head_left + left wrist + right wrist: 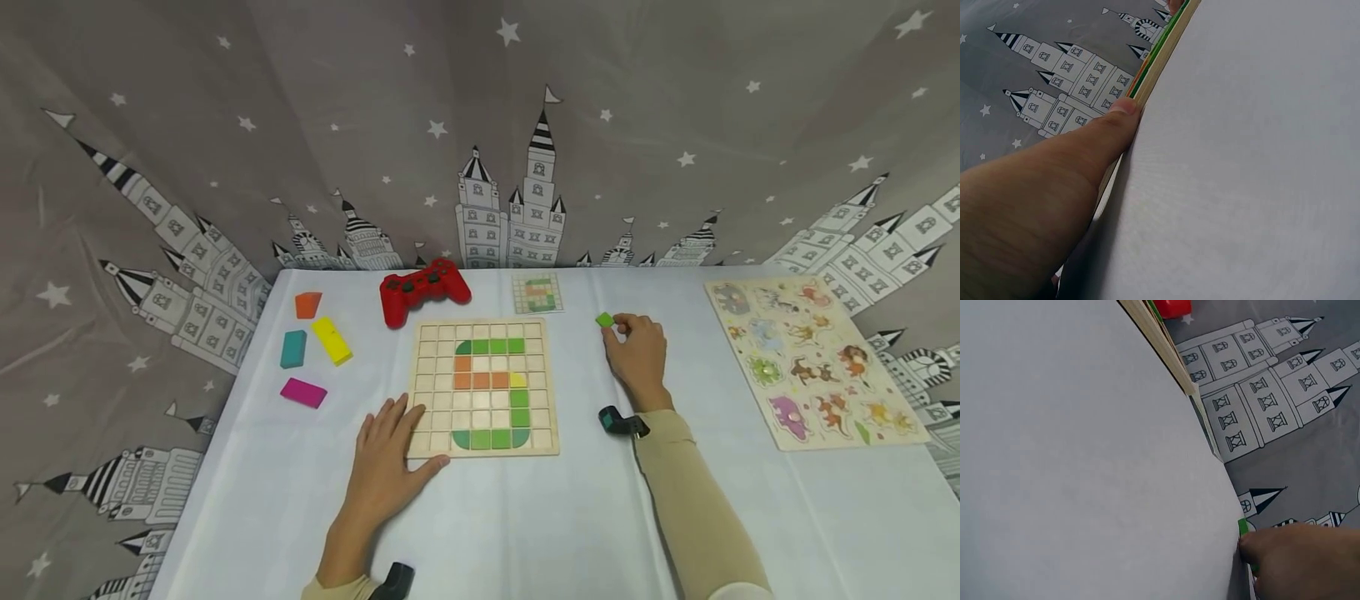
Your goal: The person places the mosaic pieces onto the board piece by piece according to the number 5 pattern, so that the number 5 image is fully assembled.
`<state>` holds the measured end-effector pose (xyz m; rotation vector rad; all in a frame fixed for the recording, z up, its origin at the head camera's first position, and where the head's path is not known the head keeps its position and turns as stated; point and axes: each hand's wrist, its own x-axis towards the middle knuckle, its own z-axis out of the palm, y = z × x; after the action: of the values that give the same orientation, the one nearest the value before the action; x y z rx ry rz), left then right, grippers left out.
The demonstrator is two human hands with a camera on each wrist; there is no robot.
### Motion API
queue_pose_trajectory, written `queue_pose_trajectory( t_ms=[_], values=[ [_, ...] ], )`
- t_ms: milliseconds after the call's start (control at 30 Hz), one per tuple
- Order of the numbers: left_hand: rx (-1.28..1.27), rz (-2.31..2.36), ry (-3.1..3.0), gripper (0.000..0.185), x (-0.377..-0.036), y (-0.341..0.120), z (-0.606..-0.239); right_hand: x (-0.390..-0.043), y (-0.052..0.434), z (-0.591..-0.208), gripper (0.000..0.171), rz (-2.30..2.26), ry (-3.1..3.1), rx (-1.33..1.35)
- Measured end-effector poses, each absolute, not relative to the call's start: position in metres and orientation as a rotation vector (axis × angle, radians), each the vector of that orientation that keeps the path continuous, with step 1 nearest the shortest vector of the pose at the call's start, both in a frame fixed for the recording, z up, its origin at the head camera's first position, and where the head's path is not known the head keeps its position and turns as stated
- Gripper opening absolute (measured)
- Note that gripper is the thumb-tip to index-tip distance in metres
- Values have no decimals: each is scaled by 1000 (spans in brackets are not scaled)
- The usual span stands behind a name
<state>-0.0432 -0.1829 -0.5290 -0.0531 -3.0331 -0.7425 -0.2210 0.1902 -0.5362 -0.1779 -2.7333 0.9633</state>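
On the white table lies a wooden grid board (435,400) carrying green, orange, yellow and teal tiles in an S-like shape. My left hand (386,458) rests at the board's lower left corner, fingers spread and fairly straight. The left wrist view shows that thumb (1124,107) against the board's edge (1166,47). To the right of the board, my right hand (637,354) pinches a small green tile (604,319) at its fingertips. Green also shows beside the right hand (1304,559) in the right wrist view, where the fingers hide part of it.
A small pattern card (537,293) lies behind the board, with a red game controller (424,290) to its left. Orange (307,305), yellow (332,341), teal (293,349) and magenta (303,392) blocks lie at left. An animal puzzle board (813,362) lies at right.
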Motion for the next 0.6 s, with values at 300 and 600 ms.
queue_pose_trajectory(
  t_ms=[300,600],
  values=[
    [-68,-722,-3032,86,-43,-185,-528,-188,160,-538,37,1097,-2658,2],
    [-64,-730,-3054,87,-44,-184,-528,-144,89,-515,29,1081,-2717,592]
  ],
)
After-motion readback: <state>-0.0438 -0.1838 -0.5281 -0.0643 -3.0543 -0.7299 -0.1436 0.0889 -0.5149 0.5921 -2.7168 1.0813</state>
